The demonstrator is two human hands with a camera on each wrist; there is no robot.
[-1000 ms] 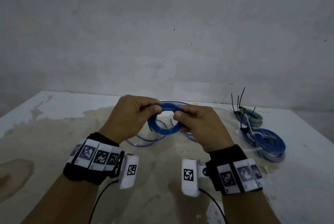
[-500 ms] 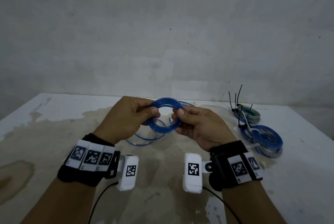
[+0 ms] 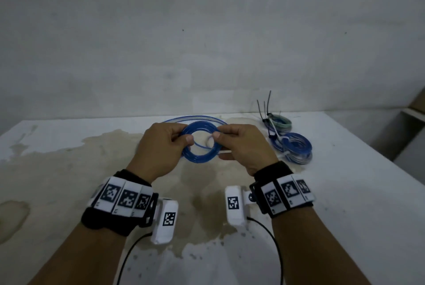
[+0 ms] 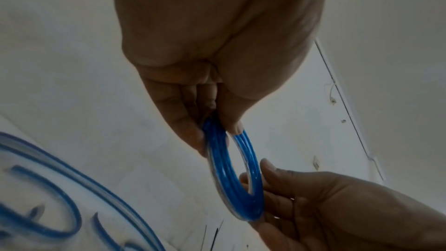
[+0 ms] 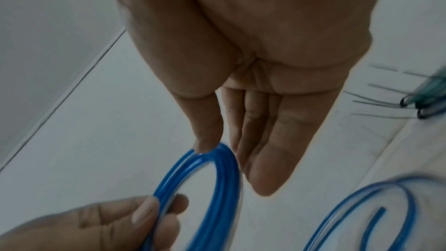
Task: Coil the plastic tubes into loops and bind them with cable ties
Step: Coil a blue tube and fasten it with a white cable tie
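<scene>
A small coil of blue plastic tube [image 3: 199, 158] hangs in the air above the table, held between both hands. My left hand [image 3: 185, 140] pinches its left side between thumb and fingers [image 4: 190, 136]. My right hand [image 3: 217, 135] pinches the right side, thumb [image 5: 207, 140] on the rim. The rest of the same tube [image 3: 195, 118] trails loose on the table behind the coil [image 4: 233, 177] and shows in both wrist views [image 5: 386, 205]. A thin white strip [image 3: 226, 152] shows under my right fingers; I cannot tell what it is.
Two bound coils lie at the right of the white, stained table [image 3: 69, 165]: a blue one [image 3: 297, 147] and a greenish one [image 3: 281, 122] with black cable ties [image 3: 264, 106] sticking up. A wall stands close behind the table.
Both hands have lifted the coil a little and turned it to face me more squarely. The loose tube now lies behind the coil instead of beneath it.
</scene>
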